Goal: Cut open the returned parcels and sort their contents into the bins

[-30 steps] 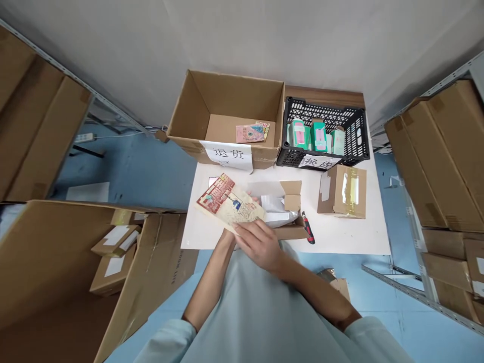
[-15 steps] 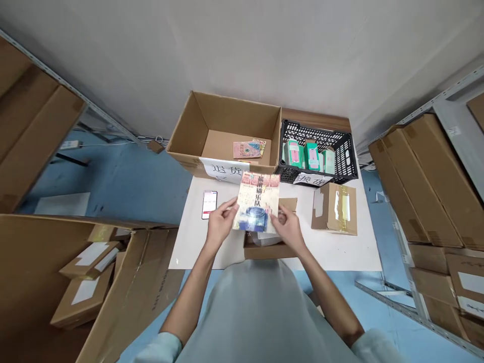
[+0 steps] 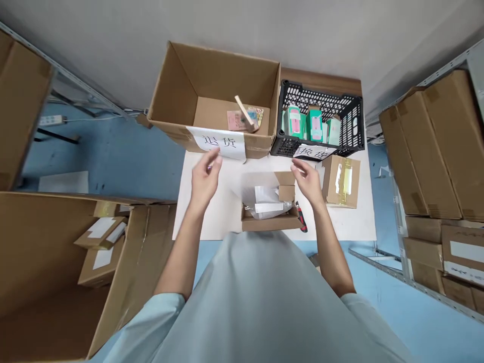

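My left hand (image 3: 205, 180) hovers over the white table in front of the large carton (image 3: 172, 128), fingers curved and parted with nothing in them. To the right, my right hand (image 3: 308, 182) is raised near the front of the black crate (image 3: 317, 93); it is open and holds nothing. Inside the large carton a book (image 3: 244, 111) stands tilted, its pale edge towards me, above other printed items (image 3: 235, 121). Between my hands sits a small opened cardboard box (image 3: 270, 223) with clear plastic packaging and white paper inside. A red and black cutter (image 3: 301, 218) lies beside it.
Green and pink boxes (image 3: 314, 126) fill part of the crate. A taped parcel (image 3: 342, 181) stands at the table's right. On the left, a big carton (image 3: 139, 262) holds parcels (image 3: 102, 257). Shelves of boxes (image 3: 454, 146) rise on the right.
The book has left both hands and is now in the large carton. My hands have moved apart and are empty. The view has shifted, with the cutter now showing.
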A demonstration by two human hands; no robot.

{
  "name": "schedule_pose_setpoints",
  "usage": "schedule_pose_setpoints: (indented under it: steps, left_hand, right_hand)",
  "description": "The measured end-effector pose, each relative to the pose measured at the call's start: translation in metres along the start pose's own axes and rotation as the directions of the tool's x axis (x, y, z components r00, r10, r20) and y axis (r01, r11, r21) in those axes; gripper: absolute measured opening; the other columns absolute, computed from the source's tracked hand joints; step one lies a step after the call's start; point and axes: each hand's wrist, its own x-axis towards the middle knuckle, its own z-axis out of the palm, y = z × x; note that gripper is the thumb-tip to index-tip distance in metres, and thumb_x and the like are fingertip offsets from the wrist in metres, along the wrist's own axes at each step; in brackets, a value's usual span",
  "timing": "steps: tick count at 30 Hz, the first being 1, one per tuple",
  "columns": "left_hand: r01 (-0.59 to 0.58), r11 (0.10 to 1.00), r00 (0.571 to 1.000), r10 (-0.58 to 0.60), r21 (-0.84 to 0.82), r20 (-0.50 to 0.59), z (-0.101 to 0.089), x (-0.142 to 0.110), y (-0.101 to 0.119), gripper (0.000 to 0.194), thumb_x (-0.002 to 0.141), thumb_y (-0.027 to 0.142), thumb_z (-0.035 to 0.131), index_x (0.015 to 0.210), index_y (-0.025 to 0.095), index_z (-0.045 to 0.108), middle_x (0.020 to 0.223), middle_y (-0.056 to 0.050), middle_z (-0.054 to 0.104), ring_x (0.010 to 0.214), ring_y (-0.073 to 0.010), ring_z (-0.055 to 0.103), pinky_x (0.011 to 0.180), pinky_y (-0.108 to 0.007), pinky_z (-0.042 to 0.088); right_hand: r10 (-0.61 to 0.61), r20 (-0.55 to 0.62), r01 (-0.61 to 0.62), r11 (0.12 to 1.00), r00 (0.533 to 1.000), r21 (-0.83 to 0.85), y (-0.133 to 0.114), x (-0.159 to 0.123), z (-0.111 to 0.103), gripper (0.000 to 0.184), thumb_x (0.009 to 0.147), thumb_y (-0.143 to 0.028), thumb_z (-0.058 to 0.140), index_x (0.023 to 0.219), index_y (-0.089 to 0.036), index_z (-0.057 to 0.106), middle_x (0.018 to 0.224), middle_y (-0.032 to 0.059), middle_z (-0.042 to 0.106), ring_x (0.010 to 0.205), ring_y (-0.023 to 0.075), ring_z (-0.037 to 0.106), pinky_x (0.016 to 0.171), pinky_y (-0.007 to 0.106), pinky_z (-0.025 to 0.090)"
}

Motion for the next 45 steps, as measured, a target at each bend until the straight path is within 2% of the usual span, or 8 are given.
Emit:
schedule_pose_setpoints:
  steps: [2, 5, 10, 17, 24, 35, 40, 45]
  left_hand:
    - [0.28, 0.96, 0.96, -0.279, -0.019, 0.011, 0.012, -0.044, -0.043, 0.057, 0.106, 0.064, 0.069, 0.141, 0.019, 0.076, 0.154, -0.019, 0.074, 0.147, -0.0356, 0.068, 0.128, -0.054, 0.053]
    - [0.581, 0.812, 0.814, -0.581, -0.049, 0.008, 0.034, -0.101, -0.086, 0.056, 0.112, 0.061, 0.055, 0.138, 0.016, 0.076, 0.157, -0.023, 0.071, 0.143, -0.0346, 0.071, 0.123, -0.052, 0.056]
    - [0.7, 0.711, 0.715, -0.695, -0.074, 0.078, 0.062, -0.137, -0.104, 0.05, 0.116, 0.051, 0.05, 0.14, 0.014, 0.073, 0.161, -0.022, 0.068, 0.144, -0.03, 0.07, 0.124, -0.045, 0.054]
    - [0.779, 0.621, 0.626, -0.777, -0.088, 0.067, 0.067, -0.132, -0.101, 0.059, 0.122, 0.051, 0.035, 0.154, 0.014, 0.068, 0.172, -0.021, 0.059, 0.151, -0.0305, 0.066, 0.125, -0.045, 0.054]
    - [0.701, 0.713, 0.709, -0.698, 0.008, 0.106, 0.06, -0.162, -0.072, 0.064, 0.121, 0.058, 0.037, 0.16, 0.016, 0.065, 0.174, -0.018, 0.057, 0.153, -0.0311, 0.065, 0.127, -0.044, 0.053]
    - [0.514, 0.85, 0.818, -0.526, 0.114, 0.232, 0.059, -0.181, -0.019, 0.079, 0.111, 0.08, 0.046, 0.16, 0.021, 0.066, 0.172, -0.016, 0.061, 0.156, -0.0362, 0.063, 0.129, -0.049, 0.053]
    - [0.403, 0.905, 0.798, -0.42, 0.137, 0.432, 0.066, -0.17, -0.01, 0.079, 0.109, 0.081, 0.05, 0.156, 0.021, 0.071, 0.167, -0.016, 0.065, 0.152, -0.037, 0.065, 0.126, -0.051, 0.055]
    - [0.284, 0.945, 0.709, -0.319, 0.159, 0.629, 0.082, -0.173, -0.005, 0.08, 0.108, 0.082, 0.054, 0.154, 0.019, 0.072, 0.163, -0.017, 0.069, 0.147, -0.0373, 0.069, 0.123, -0.051, 0.057]
  right_hand:
    - [0.184, -0.093, -0.187, 0.982, 0.979, -0.026, 0.049, -0.041, -0.013, 0.09, 0.091, -0.092, 0.071, 0.14, -0.017, 0.08, 0.145, 0.0237, 0.079, 0.134, 0.0381, 0.077, 0.117, 0.06, 0.063]
    - [0.39, -0.1, -0.396, 0.917, 0.916, -0.056, 0.107, -0.094, -0.025, 0.098, 0.084, -0.098, 0.068, 0.136, -0.015, 0.081, 0.139, 0.0261, 0.081, 0.131, 0.0401, 0.078, 0.121, 0.063, 0.059]
    - [0.504, 0.015, -0.504, 0.863, 0.864, 0.033, 0.146, -0.133, -0.025, 0.101, 0.081, -0.096, 0.071, 0.139, -0.014, 0.078, 0.143, 0.0255, 0.079, 0.134, 0.0395, 0.077, 0.123, 0.06, 0.058]
    - [0.482, 0.156, -0.501, 0.856, 0.862, 0.125, 0.147, -0.117, -0.011, 0.092, 0.093, -0.085, 0.067, 0.154, -0.017, 0.072, 0.144, 0.0198, 0.08, 0.132, 0.0373, 0.077, 0.115, 0.058, 0.064]
    - [0.355, 0.137, -0.373, 0.918, 0.925, 0.136, 0.134, -0.138, -0.019, 0.086, 0.097, -0.087, 0.064, 0.149, -0.021, 0.076, 0.151, 0.0165, 0.078, 0.143, 0.0354, 0.072, 0.132, 0.053, 0.051]
    - [0.352, -0.054, -0.327, 0.908, 0.934, 0.262, 0.092, -0.206, -0.059, 0.085, 0.096, -0.088, 0.069, 0.15, -0.022, 0.076, 0.147, 0.0151, 0.08, 0.139, 0.034, 0.075, 0.125, 0.05, 0.059]
    - [0.424, -0.248, -0.357, 0.893, 0.871, 0.272, 0.077, -0.263, -0.066, 0.088, 0.094, -0.089, 0.07, 0.151, -0.021, 0.076, 0.141, 0.0169, 0.082, 0.133, 0.0348, 0.078, 0.12, 0.05, 0.062]
    - [0.492, -0.453, -0.378, 0.868, 0.743, 0.322, 0.063, -0.345, -0.055, 0.088, 0.093, -0.088, 0.071, 0.149, -0.02, 0.077, 0.144, 0.0176, 0.081, 0.136, 0.037, 0.076, 0.122, 0.054, 0.06]
